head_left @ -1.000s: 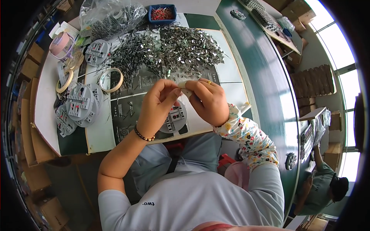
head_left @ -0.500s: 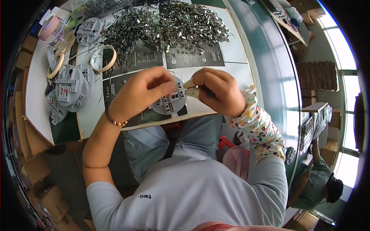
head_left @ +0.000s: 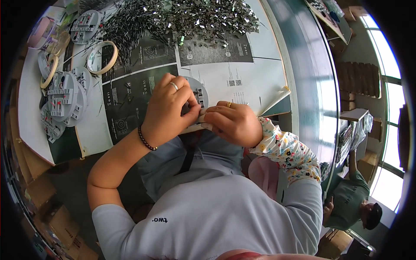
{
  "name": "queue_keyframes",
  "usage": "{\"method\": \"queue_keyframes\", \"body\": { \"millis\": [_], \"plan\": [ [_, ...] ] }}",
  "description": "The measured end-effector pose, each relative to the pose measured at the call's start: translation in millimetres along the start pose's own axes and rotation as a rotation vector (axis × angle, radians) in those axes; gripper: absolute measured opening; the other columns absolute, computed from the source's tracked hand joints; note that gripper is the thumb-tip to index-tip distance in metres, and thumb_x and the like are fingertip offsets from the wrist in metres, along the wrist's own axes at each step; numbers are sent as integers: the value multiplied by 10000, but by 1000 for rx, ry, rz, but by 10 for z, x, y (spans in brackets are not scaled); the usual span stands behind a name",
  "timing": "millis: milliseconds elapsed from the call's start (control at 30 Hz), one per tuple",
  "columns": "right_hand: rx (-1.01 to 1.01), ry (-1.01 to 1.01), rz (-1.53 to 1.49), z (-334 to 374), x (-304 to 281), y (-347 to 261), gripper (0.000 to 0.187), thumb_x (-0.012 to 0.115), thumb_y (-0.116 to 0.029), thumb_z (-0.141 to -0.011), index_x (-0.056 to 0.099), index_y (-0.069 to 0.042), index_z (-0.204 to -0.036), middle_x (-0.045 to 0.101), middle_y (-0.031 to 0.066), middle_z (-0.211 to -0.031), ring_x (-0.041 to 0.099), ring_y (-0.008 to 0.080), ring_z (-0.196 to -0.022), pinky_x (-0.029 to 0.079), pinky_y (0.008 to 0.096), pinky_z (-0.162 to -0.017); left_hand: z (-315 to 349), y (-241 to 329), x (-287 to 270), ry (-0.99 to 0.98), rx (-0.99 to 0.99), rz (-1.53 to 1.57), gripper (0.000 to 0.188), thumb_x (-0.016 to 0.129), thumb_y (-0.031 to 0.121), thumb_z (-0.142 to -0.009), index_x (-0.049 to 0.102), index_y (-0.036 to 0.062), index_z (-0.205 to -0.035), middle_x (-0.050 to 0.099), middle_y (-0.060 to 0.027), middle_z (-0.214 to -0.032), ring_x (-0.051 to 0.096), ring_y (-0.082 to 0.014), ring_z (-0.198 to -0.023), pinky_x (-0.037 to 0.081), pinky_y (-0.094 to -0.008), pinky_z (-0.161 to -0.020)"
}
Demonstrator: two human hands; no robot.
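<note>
Seems to be at a fine, two-handed fingertip step over the gray disc [head_left: 199, 89] — lying directly under the grip near the close edge of the table [head_left: 34, 125], with only an upper right part showing past the knuckles. Placed over the disc from its left: the left hand [head_left: 168, 104], with fingers curled and thumb aimed toward the right hand [head_left: 236, 123]. Coming in from the other side with bunched fingers, pale finger covers [head_left: 207, 126] at the tips and a flowered sleeve [head_left: 284, 149] behind the wrist. Nearly touching at the fingertips, or just meeting; hard to say which. Impossible to make out any part pinched in either grip, or to tell fingers pressing on the disc from fingers merely above it. Beyond the grip, a heap of small shiny metal pieces [head_left: 212, 19] and, farther left, thin dark pins [head_left: 125, 26]. Well left of the grip, a tape ring [head_left: 115, 53] and, past that, a stack of similar discs [head_left: 63, 99]. By judgement, calls next for a steady disc, light and exact pressure at the fingertips — and enough of a gap between both thumbs for a clear look at the spot beneath.
</note>
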State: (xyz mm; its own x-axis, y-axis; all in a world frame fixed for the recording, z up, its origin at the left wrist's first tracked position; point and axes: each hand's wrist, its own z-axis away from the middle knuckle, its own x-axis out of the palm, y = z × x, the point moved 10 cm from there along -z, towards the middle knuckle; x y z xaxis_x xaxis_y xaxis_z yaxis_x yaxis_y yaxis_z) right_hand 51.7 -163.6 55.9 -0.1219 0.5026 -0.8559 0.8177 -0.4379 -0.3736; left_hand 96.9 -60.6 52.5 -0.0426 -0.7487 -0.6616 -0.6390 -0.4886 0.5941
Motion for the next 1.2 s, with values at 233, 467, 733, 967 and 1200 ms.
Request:
{"method": "queue_keyframes", "body": {
  "millis": [233, 467, 733, 967, 1200],
  "plan": [
    [31, 51, 3, -75, -117, 16, 295, 702, -17, -725, 630, -31, -1011, 693, 107, -994, 679, 275, -844, 574, 370, -697, 60, 70, 37, -47, 5, -74, 199, 743, 61, -680, 555, 88, -740, 554, -51, -906, 541, -271, -916, 444, -403, -820],
    [218, 168, -127, -79, -203, 239, 284, 698, 65, -743, 618, 0, -1008, 663, 127, -923, 601, 290, -677, 503, 383, -602, 65, 116, -28, 59, 55, -33, 224, 756, 32, -642, 546, 70, -710, 583, -56, -895, 558, -286, -897, 433, -413, -818],
    [358, 112, -173, -40, -36, 285, 297, 680, 47, -703, 618, -12, -987, 640, 129, -866, 624, 330, -737, 519, 422, -655, 101, 102, -35, 92, 58, -34, 228, 750, 39, -630, 532, 74, -690, 578, -48, -882, 559, -281, -900, 436, -411, -830],
    [325, 49, -163, -133, -48, 281, 295, 689, 42, -690, 610, -10, -970, 636, 131, -867, 637, 340, -757, 523, 420, -653, 112, 79, -38, 76, 65, -45, 197, 743, 59, -656, 565, 91, -733, 556, -47, -890, 553, -258, -924, 430, -419, -903],
    [223, -117, 20, -261, 21, 190, 232, 692, 48, -720, 599, -5, -926, 634, 118, -867, 646, 311, -741, 526, 389, -618, 131, 39, -38, 71, 52, -17, 185, 737, 60, -672, 575, 90, -756, 552, -58, -905, 549, -263, -926, 424, -428, -910]
  ]
}}
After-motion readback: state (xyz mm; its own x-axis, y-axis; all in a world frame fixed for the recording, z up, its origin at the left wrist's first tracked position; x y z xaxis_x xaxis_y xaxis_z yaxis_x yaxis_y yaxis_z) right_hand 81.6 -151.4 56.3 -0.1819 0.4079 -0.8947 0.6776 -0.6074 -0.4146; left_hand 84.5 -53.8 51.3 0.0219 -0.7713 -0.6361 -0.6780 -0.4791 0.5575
